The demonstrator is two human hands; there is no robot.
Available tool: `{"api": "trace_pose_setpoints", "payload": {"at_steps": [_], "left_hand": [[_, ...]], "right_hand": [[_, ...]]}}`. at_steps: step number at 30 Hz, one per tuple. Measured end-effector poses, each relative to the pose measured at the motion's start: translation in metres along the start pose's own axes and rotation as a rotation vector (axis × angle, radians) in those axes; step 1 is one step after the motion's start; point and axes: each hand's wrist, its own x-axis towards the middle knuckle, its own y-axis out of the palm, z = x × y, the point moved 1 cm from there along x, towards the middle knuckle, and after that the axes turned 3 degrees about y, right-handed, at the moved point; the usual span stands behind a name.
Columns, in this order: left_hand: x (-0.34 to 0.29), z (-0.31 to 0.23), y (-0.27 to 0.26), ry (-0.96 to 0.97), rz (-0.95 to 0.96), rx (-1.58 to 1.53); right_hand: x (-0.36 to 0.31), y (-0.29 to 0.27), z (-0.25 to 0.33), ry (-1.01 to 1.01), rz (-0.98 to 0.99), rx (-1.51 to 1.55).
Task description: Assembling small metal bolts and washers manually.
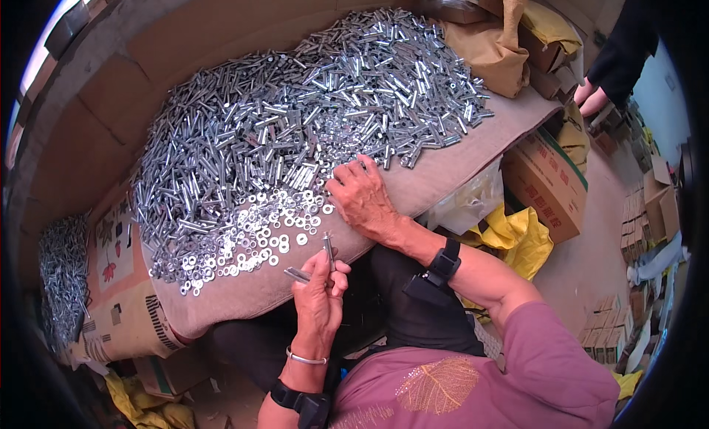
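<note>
My left hand [317, 294] is closed around slim metal sleeves, held above my lap. One metal sleeve [328, 244] points up from the fingers and another [297, 274] sticks out to the left. My right hand [364, 198] rests at the near edge of the heap, its fingers curled down beside small nuts [334, 142]. Whatever its fingertips pinch is hidden. A spread of flat washers [258, 233] lies to the left of my right hand. Behind them rises a large heap of metal sleeves [295, 104].
The heap lies on a padded beige surface [436, 178] backed by cardboard [192, 30]. At the right are a carton [546, 181], a yellow bag [517, 237] and clear plastic [465, 207]. Another person's hand [591, 98] shows at upper right. More metal parts [63, 281] lie far left.
</note>
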Motion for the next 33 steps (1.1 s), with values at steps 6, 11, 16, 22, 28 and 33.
{"api": "trace_pose_setpoints", "payload": {"at_steps": [6, 11, 16, 22, 28, 33], "left_hand": [[0.004, -0.002, 0.008, 0.011, -0.009, 0.009], [-0.006, -0.003, 0.015, 0.020, 0.063, 0.082], [-0.018, -0.006, 0.008, -0.115, 0.170, 0.070], [-0.029, -0.006, -0.008, -0.363, 0.311, -0.079], [-0.046, -0.004, 0.003, 0.150, 0.077, 0.547], [-0.053, -0.001, 0.003, 0.407, 0.018, 0.800]], "right_hand": [[-0.008, -0.021, 0.003, 0.075, -0.077, 0.303], [-0.037, -0.050, 0.009, 0.398, 0.300, 1.216], [-0.055, -0.068, 0.007, 0.494, 0.386, 1.444], [-0.068, -0.074, 0.010, 0.387, 0.467, 1.468], [-0.079, -0.065, 0.021, 0.449, 0.411, 1.452], [-0.069, -0.067, 0.034, 0.538, 0.444, 1.135]]}}
